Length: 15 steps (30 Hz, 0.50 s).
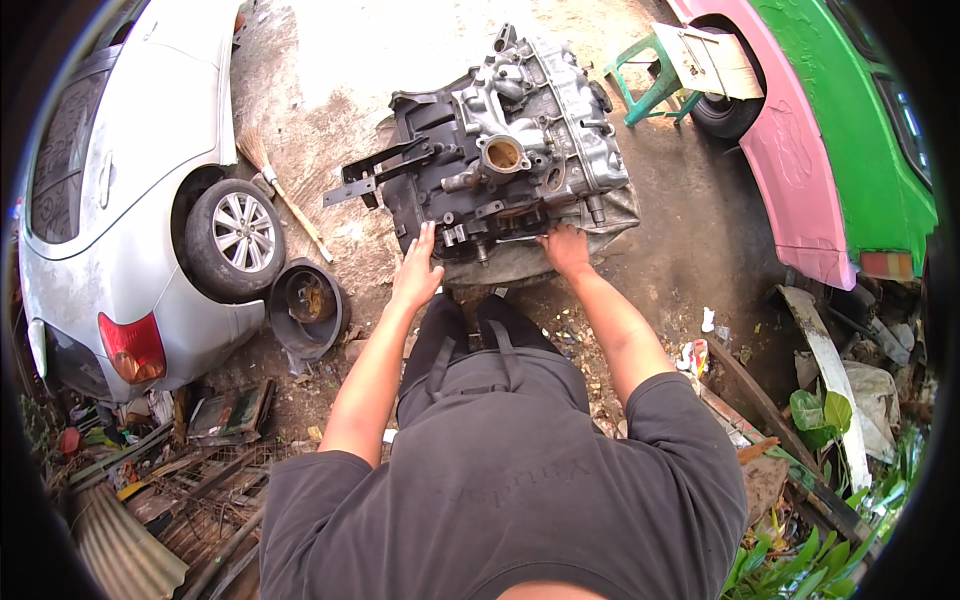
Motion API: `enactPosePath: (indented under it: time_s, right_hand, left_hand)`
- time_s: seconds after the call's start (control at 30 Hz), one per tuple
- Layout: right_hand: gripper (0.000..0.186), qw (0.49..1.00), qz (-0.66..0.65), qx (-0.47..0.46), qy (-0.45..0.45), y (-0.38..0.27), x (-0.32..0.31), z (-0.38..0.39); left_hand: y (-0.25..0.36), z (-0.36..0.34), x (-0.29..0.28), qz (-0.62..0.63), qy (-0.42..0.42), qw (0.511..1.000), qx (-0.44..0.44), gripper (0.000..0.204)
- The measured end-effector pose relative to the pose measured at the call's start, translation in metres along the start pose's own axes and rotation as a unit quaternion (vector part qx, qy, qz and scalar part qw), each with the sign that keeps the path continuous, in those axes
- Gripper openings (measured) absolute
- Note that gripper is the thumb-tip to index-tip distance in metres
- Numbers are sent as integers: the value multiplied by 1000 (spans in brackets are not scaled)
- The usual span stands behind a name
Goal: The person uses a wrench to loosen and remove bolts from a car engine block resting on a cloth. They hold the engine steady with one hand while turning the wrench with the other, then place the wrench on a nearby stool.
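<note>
A large metal engine (490, 120), silver on top with a dark lower section, rests on a grey cloth (600, 235) in front of me. My left hand (420, 262) is at the engine's near left corner, fingers stretched out, their tips touching it or just beside it. My right hand (562, 250) is at the near lower edge, right of centre, fingers curled on what looks like a thin metal tool (518, 239); the fingertips are partly hidden.
A silver car (150, 140) stands left, beside a broom (295, 210) and black tub (307, 325). A green stool (650, 95) with a board and a pink-and-green vehicle (800, 190) are right. Scrap wood (750, 400) and debris lie along both near sides.
</note>
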State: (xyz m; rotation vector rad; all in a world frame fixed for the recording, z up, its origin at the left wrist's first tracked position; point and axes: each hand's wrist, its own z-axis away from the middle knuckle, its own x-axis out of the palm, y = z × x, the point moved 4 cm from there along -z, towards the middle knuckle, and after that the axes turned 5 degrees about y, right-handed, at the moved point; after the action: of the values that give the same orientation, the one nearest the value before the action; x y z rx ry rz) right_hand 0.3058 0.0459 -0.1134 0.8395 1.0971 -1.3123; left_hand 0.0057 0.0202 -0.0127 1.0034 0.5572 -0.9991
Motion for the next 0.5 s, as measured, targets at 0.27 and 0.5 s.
enactPosePath:
  time_s: [0.27,0.5]
  right_hand:
    - [31,991,-115,32,58,-1,-50,9]
    - [29,937,-304,152,78,-44,-69,42]
  left_hand:
    - [-9,-2,1,5,-3,999,31,89]
    - [-22,-6,-2,-1,-12,997,70,89]
